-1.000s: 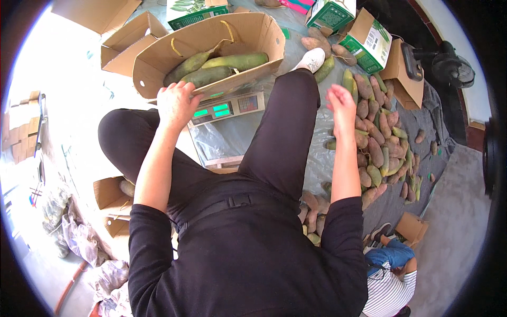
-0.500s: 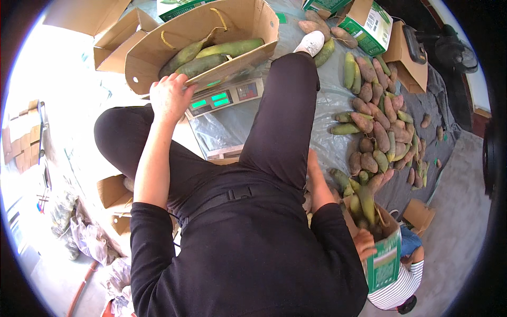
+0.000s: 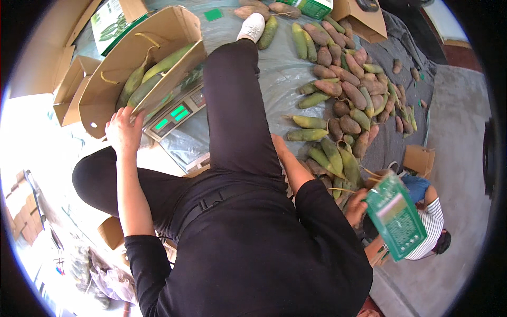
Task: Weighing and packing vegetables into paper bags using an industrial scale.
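My left hand (image 3: 125, 131) grips the near rim of a long brown cardboard box (image 3: 182, 33), fingers curled over the edge. Inside the box lie several long green radishes (image 3: 161, 62), beside yellow rope handles. The box rests on a scale (image 3: 177, 115) with lit green displays. My right forearm reaches down past my right knee, and most of my right hand (image 3: 277, 141) is hidden behind my leg. Nearest to it are green radishes (image 3: 307, 134) at the edge of a heap.
Brown-red root vegetables (image 3: 346, 76) and green radishes are heaped on plastic sheeting (image 3: 227, 31) and dark cloth. At lower right another person's hand (image 3: 356, 207) holds a tilted green box (image 3: 396, 216). A person in a striped top (image 3: 434, 219) crouches beyond. An open carton (image 3: 419, 161) stands there.
My view has swung right, so things sit further left. The other person's green box has tipped up and moved away, and its green radishes now lie on the heap. My left hand stays on the box.
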